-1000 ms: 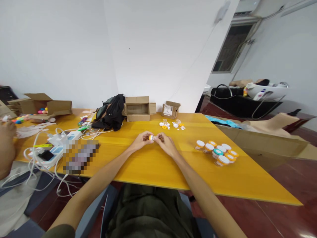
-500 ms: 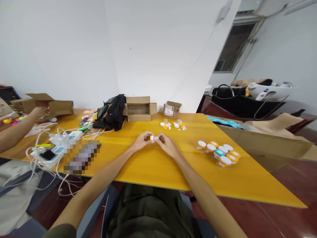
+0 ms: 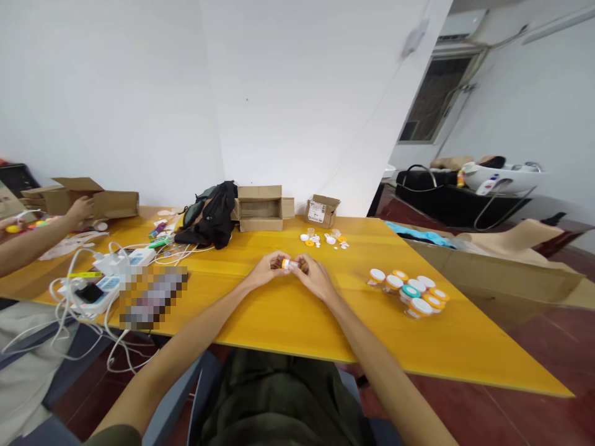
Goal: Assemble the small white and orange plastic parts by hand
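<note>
Your fingers cover much of the small container point(image 3: 289, 265), so its far side and the underside of each grip are hidden. You have it between both hands above the middle of the desk point(image 3: 297, 319): your left hand point(image 3: 269, 271) closes its fingertips on the orange-and-white end, and your right hand point(image 3: 313, 275) pinches the clear end, which looks like plastic, though it is too small to be sure. A pixelated patch masks the dark flat object point(image 3: 155, 297) on your left.

Compared with a second ago, you see more of the clear end between your fingers, and another person's hand point(image 3: 82, 210) now reaches to the left carton point(image 3: 116, 203).

On your right stands a cluster of lidded jars point(image 3: 421, 308); loose lids point(image 3: 330, 239) lie farther back, in front of the small box point(image 3: 328, 212). Beyond are a white wall point(image 3: 297, 93), a basin point(image 3: 509, 179) and a red floor point(image 3: 534, 347).
</note>
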Available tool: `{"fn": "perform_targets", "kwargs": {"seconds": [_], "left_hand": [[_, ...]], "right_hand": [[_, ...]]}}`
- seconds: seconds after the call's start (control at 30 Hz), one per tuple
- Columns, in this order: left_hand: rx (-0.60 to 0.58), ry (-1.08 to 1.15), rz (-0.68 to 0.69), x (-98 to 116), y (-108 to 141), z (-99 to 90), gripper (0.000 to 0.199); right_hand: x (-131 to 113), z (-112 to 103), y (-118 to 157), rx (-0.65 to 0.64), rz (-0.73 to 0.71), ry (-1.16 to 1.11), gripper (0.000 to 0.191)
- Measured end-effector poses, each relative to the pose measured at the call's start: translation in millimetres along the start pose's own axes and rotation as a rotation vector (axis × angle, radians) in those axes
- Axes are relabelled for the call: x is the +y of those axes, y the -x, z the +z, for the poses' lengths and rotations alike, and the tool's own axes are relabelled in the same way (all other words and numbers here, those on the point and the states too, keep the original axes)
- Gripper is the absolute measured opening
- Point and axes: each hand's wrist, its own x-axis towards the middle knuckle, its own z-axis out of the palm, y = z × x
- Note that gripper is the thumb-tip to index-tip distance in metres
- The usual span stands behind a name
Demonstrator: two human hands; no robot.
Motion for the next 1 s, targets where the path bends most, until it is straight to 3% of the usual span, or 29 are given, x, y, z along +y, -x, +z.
{"fn": "perform_targets", "kwargs": {"seconds": [0.17,0.33,0.53,0.67,1.0], "left_hand": [[-0.019,0.002,0.007,-0.8,1.0,-1.1,0.042],[-0.012,0.006,0.004,-1.2,0.8,-0.8,0.04],[-0.026,0.01,0.0,-0.8,-0.1,-0.5,0.041],[-0.029,0.017,0.007,0.0,0.3,0.1,0.041],[-0.045,0.001,0.015,-0.3,1.2,-0.1,0.039]], "right_hand": [[0.4,-1.4,0.0,-0.05,-0.006,0.079,0.042],[-0.2,-1.1,0.4,-0.019,-0.001,0.021,0.029],[2.1,0.1,0.2,-0.032,-0.019,0.046,0.035],[6.0,4.1,-0.5,0.014,-0.05,-0.031,0.025],[14.5,8.9,-1.5,-0.013,-0.059,-0.15,0.032]]}}
